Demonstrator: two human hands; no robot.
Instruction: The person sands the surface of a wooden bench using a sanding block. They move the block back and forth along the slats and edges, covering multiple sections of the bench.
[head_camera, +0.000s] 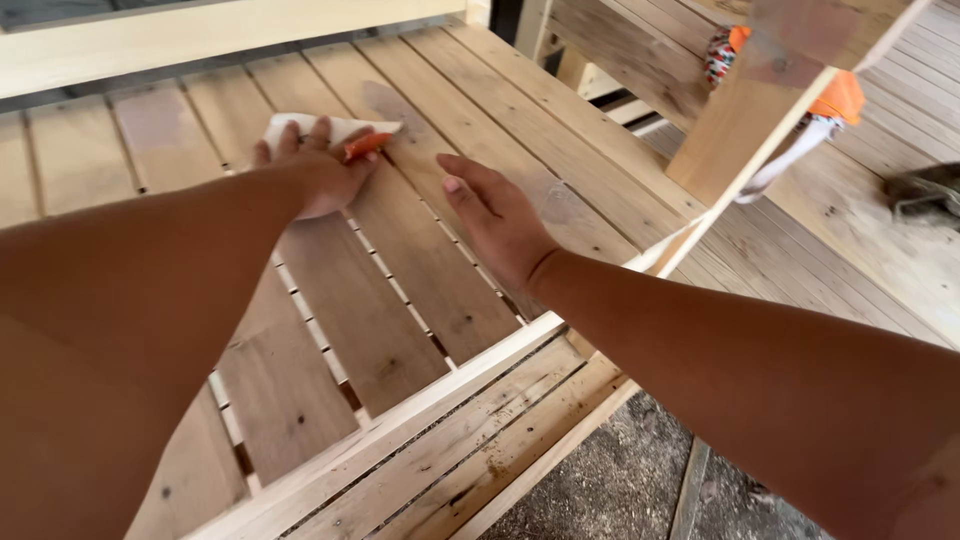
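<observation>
We see soft, even daylight; faint shadows lie beneath the left hand (318, 172). Beyond the right hand (497, 218), the upper-right corner shows motion blur.

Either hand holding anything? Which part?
The left hand presses a white cloth flat on the slatted wooden panel, gripping its near edge; a small orange object shows at the fingers. The right hand holds nothing and lies flat on the slats.

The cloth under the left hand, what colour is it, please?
White, under the left hand; the cloth shows in the head view.
</observation>
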